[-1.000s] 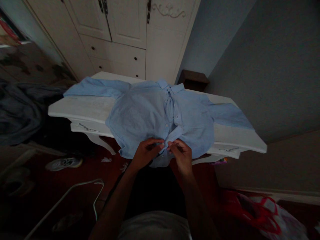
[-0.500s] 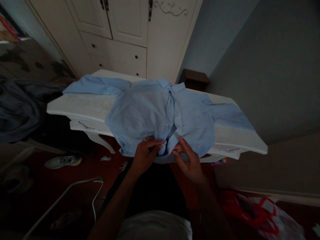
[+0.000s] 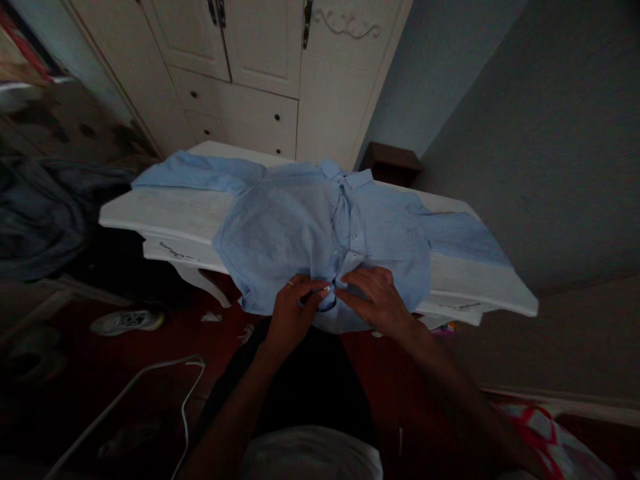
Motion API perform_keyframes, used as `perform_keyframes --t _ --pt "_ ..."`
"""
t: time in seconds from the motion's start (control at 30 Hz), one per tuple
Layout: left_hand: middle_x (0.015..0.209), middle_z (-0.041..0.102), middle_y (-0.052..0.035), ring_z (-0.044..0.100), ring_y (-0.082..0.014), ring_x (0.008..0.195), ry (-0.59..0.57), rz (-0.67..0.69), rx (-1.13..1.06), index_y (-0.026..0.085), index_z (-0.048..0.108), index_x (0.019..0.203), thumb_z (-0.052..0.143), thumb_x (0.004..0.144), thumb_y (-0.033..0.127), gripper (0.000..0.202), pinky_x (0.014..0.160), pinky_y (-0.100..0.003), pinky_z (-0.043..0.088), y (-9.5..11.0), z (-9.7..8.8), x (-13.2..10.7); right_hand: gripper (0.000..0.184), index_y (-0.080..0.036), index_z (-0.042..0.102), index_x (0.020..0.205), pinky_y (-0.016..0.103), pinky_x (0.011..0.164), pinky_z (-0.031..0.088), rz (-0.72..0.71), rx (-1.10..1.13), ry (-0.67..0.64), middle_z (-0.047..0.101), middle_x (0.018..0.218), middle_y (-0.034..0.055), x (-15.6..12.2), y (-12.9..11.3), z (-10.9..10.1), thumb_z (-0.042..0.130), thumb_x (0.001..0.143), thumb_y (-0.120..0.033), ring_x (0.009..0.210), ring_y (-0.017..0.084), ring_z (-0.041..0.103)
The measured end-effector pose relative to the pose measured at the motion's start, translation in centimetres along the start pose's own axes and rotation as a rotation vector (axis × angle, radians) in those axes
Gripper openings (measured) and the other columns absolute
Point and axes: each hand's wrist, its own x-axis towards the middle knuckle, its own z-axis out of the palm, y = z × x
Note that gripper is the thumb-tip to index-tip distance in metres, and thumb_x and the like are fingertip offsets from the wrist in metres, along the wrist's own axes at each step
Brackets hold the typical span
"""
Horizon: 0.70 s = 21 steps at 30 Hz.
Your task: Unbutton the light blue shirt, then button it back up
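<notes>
Shirt: light-blue button-up cloth shirt (image 3: pixel 280 233) lies front-up on a white painted wooden table (image 3: pixel 160 215). Collar at far edge, hem hanging over near edge toward the person.
Sleeves: both spread out flat. One runs to the table's far-left corner, the other toward the right end.
Placket: runs down the middle w/ small white buttons. Lower part gapes a bit just above the hands.
L hand: left hand (image 3: pixel 293 312) at the hem, just left of the placket. Thumb & forefinger closed in a tight pinch on the fabric edge, other fingers curled under. Small glint on one finger, too small to tell what.
R hand: right hand (image 3: pixel 379 300) rests palm-down on the right front panel. Fingers point left to the placket, tips touching or nearly touching the L fingertips. Fingers near flat, pressing the cloth. Thumb hidden, so can't tell if it nips any fabric.
Arms: both bare forearms come up from bottom centre, pale garment at the person's waist.
Behind table: cream wardrobe w/ panelled doors & small drawers (image 3: pixel 250 87). Dark-brown little wooden stand (image 3: pixel 391 160) beside it, against a grey-blue wall (image 3: pixel 525 120).
Left side: dark grey-blue heap of cloth (image 3: pixel 43 213).
Floor: dark red. White sneaker (image 3: pixel 127 321) under the table's left end, white wire hanger (image 3: pixel 160 380) nearer the person, red-and-white plastic bag (image 3: pixel 550 437) at lower right.
</notes>
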Motion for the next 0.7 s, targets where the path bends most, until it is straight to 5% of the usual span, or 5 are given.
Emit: perform_keyframes --t 0.17,0.33,0.7 --pt "0.095 0.051 -0.0042 0.054 -0.0124 0.076 0.204 0.128 0.262 0.024 0.075 0.092 0.064 0.085 0.024 0.013 0.067 -0.027 0.049 -0.05 0.11 -0.29 0.012 -0.02 0.066 0.098 0.037 0.087 0.038 0.028 0.047 0.064 0.07 0.108 0.0063 -0.05 -0.03 -0.65 0.061 0.09 -0.014 0.105 0.019 0.059" --pt "0.094 0.059 -0.0036 0.058 -0.01 0.075 0.058 0.315 0.124 0.022 0.072 0.098 0.056 0.088 0.011 0.022 0.066 -0.023 0.051 0.17 0.3 -0.1 0.014 -0.02 0.064 0.098 0.035 0.084 0.038 -0.01 0.142 0.047 0.072 0.098 0.0031 -0.1 -0.24 -0.48 0.055 0.092 -0.011 0.097 0.016 0.062" --pt "0.083 0.069 -0.0022 0.064 -0.0122 0.077 -0.024 0.073 -0.194 0.024 0.075 0.095 0.063 0.086 0.021 0.015 0.07 -0.025 0.053 0.39 0.25 0.42 0.016 -0.023 0.066 0.096 0.034 0.081 0.043 0.041 0.226 0.143 0.073 0.093 0.0002 0.33 -0.52 0.22 0.06 0.088 -0.011 0.087 0.015 0.064"
